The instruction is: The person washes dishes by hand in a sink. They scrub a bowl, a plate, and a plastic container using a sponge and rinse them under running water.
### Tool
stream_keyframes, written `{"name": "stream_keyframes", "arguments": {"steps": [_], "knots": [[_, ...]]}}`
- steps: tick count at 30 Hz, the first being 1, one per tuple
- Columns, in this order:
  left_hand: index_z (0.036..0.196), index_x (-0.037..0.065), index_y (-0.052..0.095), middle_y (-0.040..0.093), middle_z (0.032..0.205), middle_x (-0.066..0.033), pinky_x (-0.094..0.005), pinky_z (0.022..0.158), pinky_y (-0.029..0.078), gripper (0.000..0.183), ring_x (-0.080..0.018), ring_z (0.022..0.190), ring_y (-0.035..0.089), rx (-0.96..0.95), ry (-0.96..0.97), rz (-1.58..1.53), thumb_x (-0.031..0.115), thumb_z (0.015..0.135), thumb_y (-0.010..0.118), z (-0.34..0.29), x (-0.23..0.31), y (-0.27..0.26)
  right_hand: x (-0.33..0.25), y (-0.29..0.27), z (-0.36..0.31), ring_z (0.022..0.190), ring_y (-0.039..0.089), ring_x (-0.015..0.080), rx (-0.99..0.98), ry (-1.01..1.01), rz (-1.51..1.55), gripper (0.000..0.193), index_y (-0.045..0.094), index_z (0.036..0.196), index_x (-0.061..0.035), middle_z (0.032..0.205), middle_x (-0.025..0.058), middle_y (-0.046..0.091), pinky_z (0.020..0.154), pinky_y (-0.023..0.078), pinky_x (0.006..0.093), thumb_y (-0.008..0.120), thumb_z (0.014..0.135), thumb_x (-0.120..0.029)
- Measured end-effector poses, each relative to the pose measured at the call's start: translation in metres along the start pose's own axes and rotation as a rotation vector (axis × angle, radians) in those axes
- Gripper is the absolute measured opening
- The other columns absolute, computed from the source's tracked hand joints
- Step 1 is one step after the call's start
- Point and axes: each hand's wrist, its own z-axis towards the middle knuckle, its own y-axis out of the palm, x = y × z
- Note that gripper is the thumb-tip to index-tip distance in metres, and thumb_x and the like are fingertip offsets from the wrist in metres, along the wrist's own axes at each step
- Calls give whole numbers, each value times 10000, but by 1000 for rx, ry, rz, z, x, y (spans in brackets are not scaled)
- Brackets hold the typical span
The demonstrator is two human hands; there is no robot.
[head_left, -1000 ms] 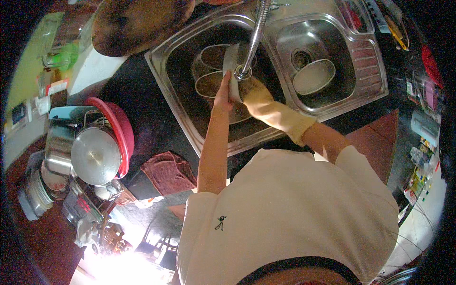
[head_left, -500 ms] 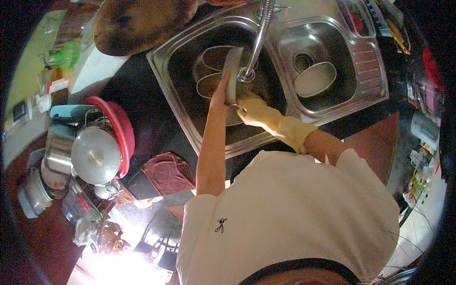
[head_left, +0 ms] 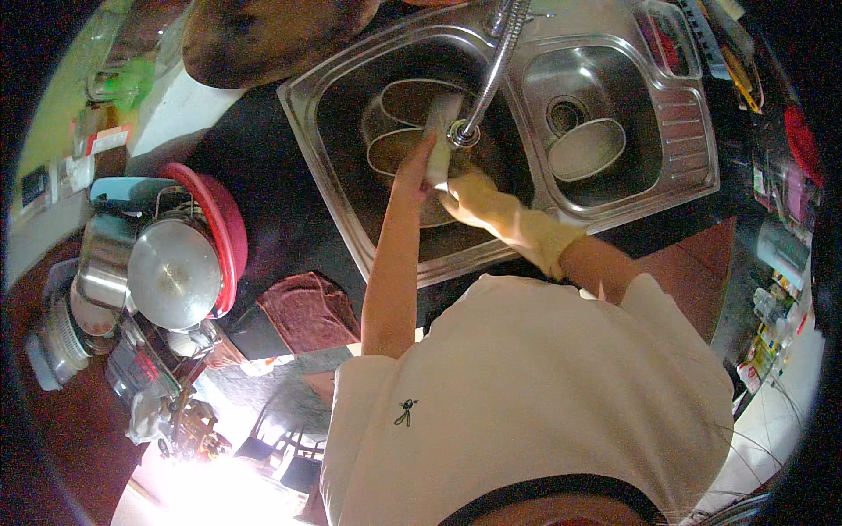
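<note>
My bare left hand (head_left: pixel 421 165) grips a pale dish (head_left: pixel 445 114), tilted up on its edge over the left sink basin (head_left: pixel 346 188). My right hand (head_left: pixel 478 202) wears a pale yellow rubber glove and is against the dish's right side near its lower end. Its fingers are blurred and partly hidden, so whatever they hold cannot be made out. Just above the hands hangs the spout end of a flexible metal faucet (head_left: pixel 463 132). Two oval dishes (head_left: pixel 392 151) lie in the left basin behind my left hand.
Another oval dish (head_left: pixel 586 149) rests in the right basin beside the drain (head_left: pixel 566 114). At the left are a red basin (head_left: pixel 230 237), a round metal pan (head_left: pixel 175 273) and stacked kitchenware. A brown cloth (head_left: pixel 309 311) lies at the counter's front. A large round wooden board (head_left: pixel 272 39) stands behind.
The dish and both hands keep nearly the same place, with the gloved hand shifting slightly along the dish. The whole view has moved a little.
</note>
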Motion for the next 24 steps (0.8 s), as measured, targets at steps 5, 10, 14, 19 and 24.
{"name": "stream_keyframes", "arguments": {"steps": [5,10,14,19,24], "knots": [[1267,86,491,600,1134,-93,-442,896,492,631,-265,1036,587,-165,113,-203,515,824,623,-6,-6,29,-36,-51,-26,816,620,187,186,270,656,216,668,899,-29,838,88,670,772,465,315,658,794,-217],[1310,113,466,542,1275,-90,-461,977,434,659,-297,1142,533,-294,75,-328,599,866,486,6,-14,4,-35,-61,-54,733,614,211,412,288,510,292,657,896,-13,772,109,653,739,476,335,646,807,-291],[1385,107,368,461,1360,-132,-484,1010,412,623,-311,1208,486,-336,4,-340,546,947,299,26,-27,-16,-48,-102,-55,649,612,208,279,436,267,395,625,830,1,660,107,619,663,470,332,571,865,-388],[1341,73,432,514,1312,-113,-443,979,448,570,-266,1154,541,-587,111,-310,465,929,464,38,-28,3,-48,-117,-44,646,649,271,150,422,277,480,648,796,-21,674,152,640,667,487,417,509,864,-475],[1328,57,437,528,1290,-114,-415,948,483,519,-251,1127,560,-525,178,-145,392,935,484,45,-40,7,-39,-114,-34,755,647,348,430,393,-94,424,670,818,-35,784,185,661,694,496,453,516,855,-428]]}}
